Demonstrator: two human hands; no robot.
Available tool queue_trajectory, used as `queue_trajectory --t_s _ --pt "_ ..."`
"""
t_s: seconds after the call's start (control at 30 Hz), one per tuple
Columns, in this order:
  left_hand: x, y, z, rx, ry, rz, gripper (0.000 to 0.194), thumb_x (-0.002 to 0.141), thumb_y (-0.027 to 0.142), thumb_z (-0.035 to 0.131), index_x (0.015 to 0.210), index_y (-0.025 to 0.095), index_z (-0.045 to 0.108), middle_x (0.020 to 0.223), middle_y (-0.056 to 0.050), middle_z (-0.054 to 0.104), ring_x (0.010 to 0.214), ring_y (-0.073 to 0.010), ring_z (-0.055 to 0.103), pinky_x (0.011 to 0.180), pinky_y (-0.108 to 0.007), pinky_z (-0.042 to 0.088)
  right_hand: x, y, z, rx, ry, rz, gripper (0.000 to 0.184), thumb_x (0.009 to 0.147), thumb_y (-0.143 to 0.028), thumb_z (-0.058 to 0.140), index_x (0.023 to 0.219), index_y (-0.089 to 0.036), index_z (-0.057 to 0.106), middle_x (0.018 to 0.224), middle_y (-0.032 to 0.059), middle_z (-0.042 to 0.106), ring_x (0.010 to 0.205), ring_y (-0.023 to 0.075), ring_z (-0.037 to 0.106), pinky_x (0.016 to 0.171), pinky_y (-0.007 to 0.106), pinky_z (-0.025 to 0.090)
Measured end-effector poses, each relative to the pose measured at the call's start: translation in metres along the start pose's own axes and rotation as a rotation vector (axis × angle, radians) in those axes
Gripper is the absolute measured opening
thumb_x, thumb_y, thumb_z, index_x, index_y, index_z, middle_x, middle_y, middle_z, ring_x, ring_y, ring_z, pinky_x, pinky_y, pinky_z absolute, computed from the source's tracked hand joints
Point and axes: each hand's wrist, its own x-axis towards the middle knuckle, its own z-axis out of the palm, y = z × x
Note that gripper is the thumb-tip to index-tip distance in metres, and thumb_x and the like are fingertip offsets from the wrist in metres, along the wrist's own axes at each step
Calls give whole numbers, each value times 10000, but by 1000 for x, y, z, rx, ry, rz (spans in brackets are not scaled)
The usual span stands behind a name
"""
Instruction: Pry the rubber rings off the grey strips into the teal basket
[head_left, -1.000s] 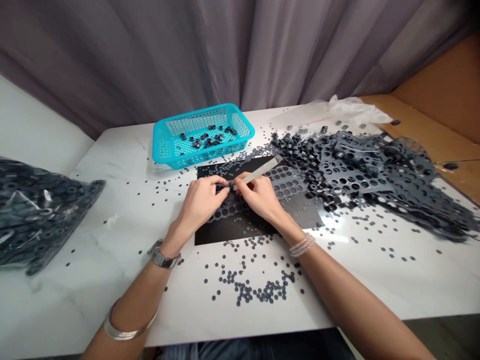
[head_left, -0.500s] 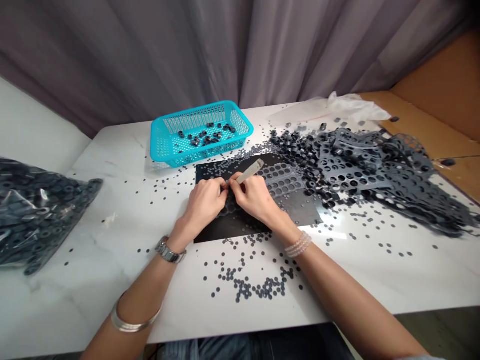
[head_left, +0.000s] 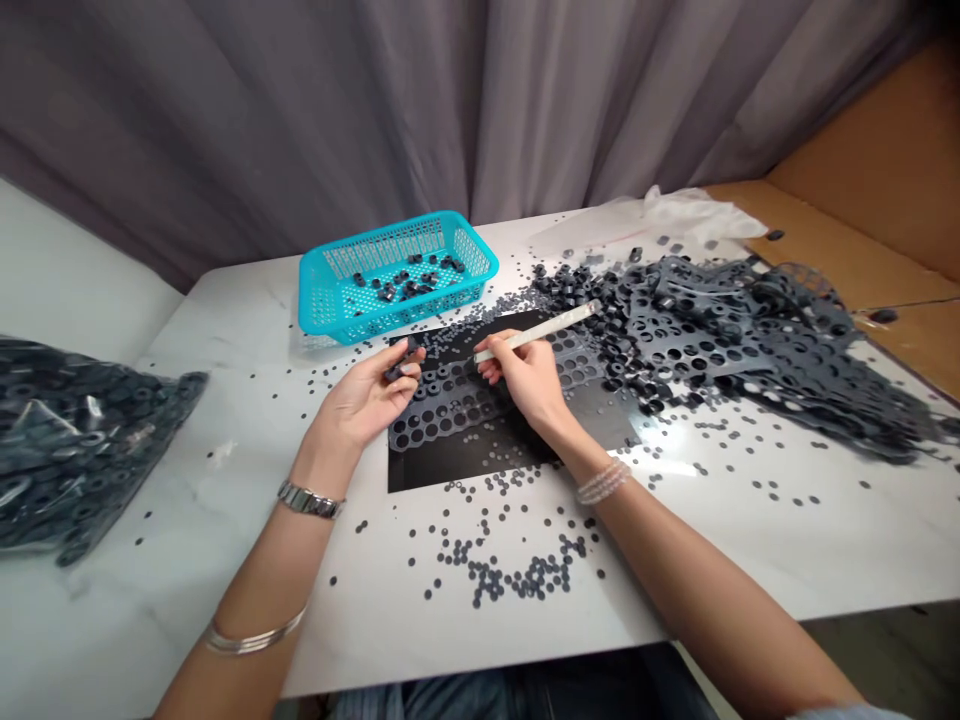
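Note:
My left hand (head_left: 367, 398) is lifted, palm up, over the left edge of a black mat (head_left: 480, 455), its fingertips pinched on a small black rubber ring (head_left: 398, 366). My right hand (head_left: 525, 378) grips a slim pale stick tool (head_left: 540, 331) like a pen, tip pointing left over a grey punched rubber sheet (head_left: 450, 405) that lies on the mat. The two hands are apart.
A turquoise basket (head_left: 322, 290) holding several black rings stands behind the mat. A heap of punched grey sheets (head_left: 757, 340) and loose rings fills the right. A clear bag of black rings (head_left: 67, 440) lies far left. Small black discs (head_left: 510, 575) are scattered near the front edge.
The hands, pressed together over the sheet before, have separated. My left hand moved left and up with a ring in its fingertips. The stick tool swung to point further right.

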Motion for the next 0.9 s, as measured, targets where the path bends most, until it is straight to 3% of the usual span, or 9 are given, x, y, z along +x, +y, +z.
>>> queue_trajectory --t_s 0.3,0.43,0.57,0.67,0.73,0.8,0.87,0.9 --pt "1 -6 1 -110 -38 -38 132 863 15 505 842 83 615 927 -137 634 749 -95 615 519 -111 494 0 -3 -1 55 30 12 225 808 -310 526 734 -138 651 587 20 616 501 103 544 499 211 447" --pt "1 -7 1 -121 -51 -43 220 843 -22 476 974 67 629 965 -146 630 820 -114 638 586 -121 528 2 -1 -1 65 31 12 224 810 -311 532 744 -134 652 589 23 620 505 107 548 502 213 448" --pt "0 -4 0 -92 -76 -6 500 675 -107 388 1086 55 622 1009 -161 628 946 -164 643 657 -163 539 1 1 -1 3 20 -13 239 837 -317 512 772 -140 658 619 26 631 535 119 568 526 221 457" --pt "-2 -2 1 -31 -98 47 501 594 -43 422 1037 39 643 905 -143 624 837 -160 632 583 -177 503 -2 0 1 -184 -13 -89 253 866 -317 496 813 -153 682 674 30 660 595 140 600 559 230 451" --pt "-3 -2 2 78 -135 78 363 643 13 479 954 39 664 745 -79 570 640 -94 553 471 -144 402 -5 -1 4 -330 -36 -152 252 880 -312 497 824 -162 692 678 23 665 603 148 603 571 237 432" --pt "-4 -5 4 306 -124 150 208 728 108 557 890 61 680 591 14 439 471 -44 374 381 -149 243 -7 -2 6 -419 -68 -204 252 893 -303 494 822 -165 693 667 16 663 590 149 598 577 243 415" --pt "-4 -11 5 672 -19 331 179 772 226 620 867 98 699 509 65 335 420 -46 248 383 -188 171 -8 -2 8 -447 -103 -239 248 902 -286 490 829 -164 694 688 14 675 604 151 607 594 244 411" --pt "-3 -15 6 885 55 458 191 776 265 635 870 118 712 484 73 323 419 -56 249 406 -201 197 -8 -2 9 -451 -115 -250 243 903 -276 491 834 -164 695 704 15 683 616 152 612 603 243 412"
